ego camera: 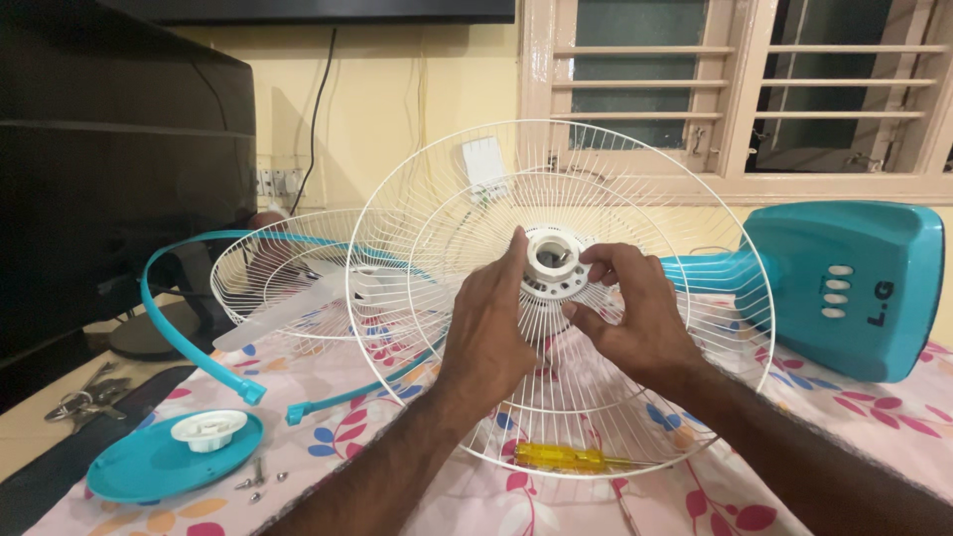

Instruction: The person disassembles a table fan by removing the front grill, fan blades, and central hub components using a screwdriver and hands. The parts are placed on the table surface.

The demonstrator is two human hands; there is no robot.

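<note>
A white wire fan guard (635, 213) stands upright on the motor of a teal fan lying on its side. At its centre sits a white round plastic nut (552, 260). My left hand (491, 323) presses its thumb and fingers against the left side of that nut. My right hand (635, 313) pinches the nut's right edge between thumb and forefinger. The teal fan base (854, 288) with white buttons lies to the right.
A second white guard (273, 283) with a teal rim ring (179, 333) and a white blade lies to the left. A teal cap (149, 467) holds a white knob (208, 430), with small screws (258, 478) beside it. A yellow screwdriver (566, 458) lies under the guard. Keys (84, 402) lie at far left.
</note>
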